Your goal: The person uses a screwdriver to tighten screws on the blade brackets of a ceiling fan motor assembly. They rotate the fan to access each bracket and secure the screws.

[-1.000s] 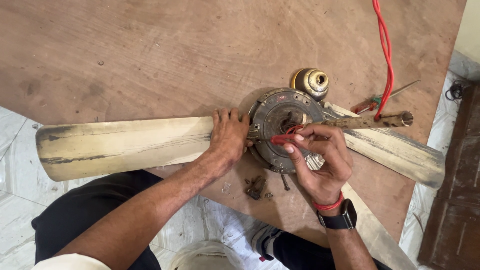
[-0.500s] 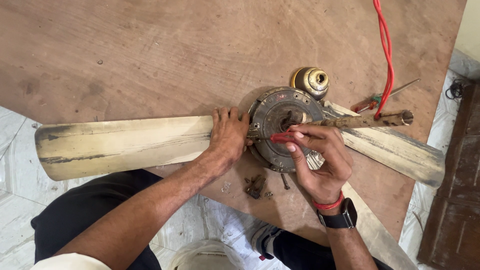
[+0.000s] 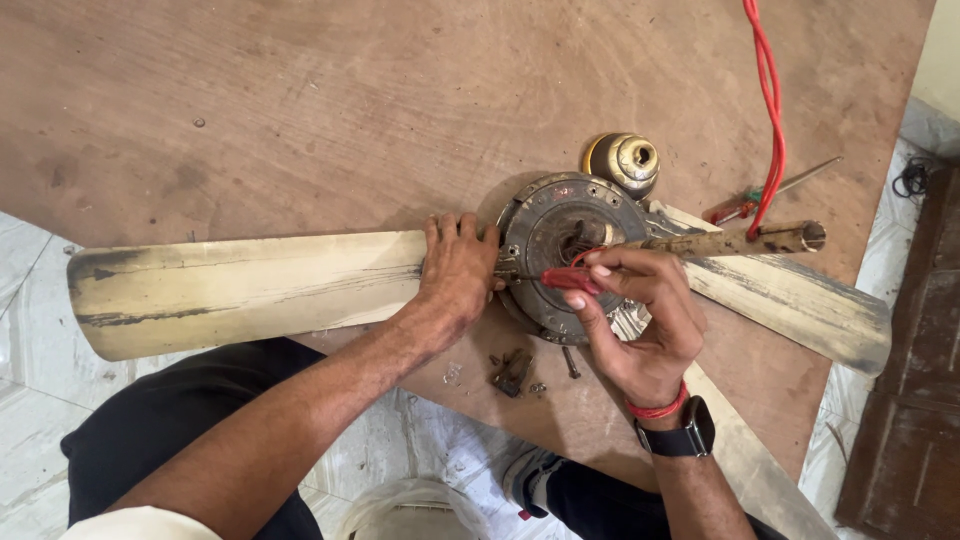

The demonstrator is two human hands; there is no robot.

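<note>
Red screwdriver (image 3: 570, 279) pinched in your right hand (image 3: 640, 320) works the motor (image 3: 560, 240); left hand (image 3: 458, 275) flat, steadying the blade (image 3: 240, 290); keep the tip seated

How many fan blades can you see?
3: one blade stretches left under the left hand, one runs right, one angles down-right past the right hand.
</note>
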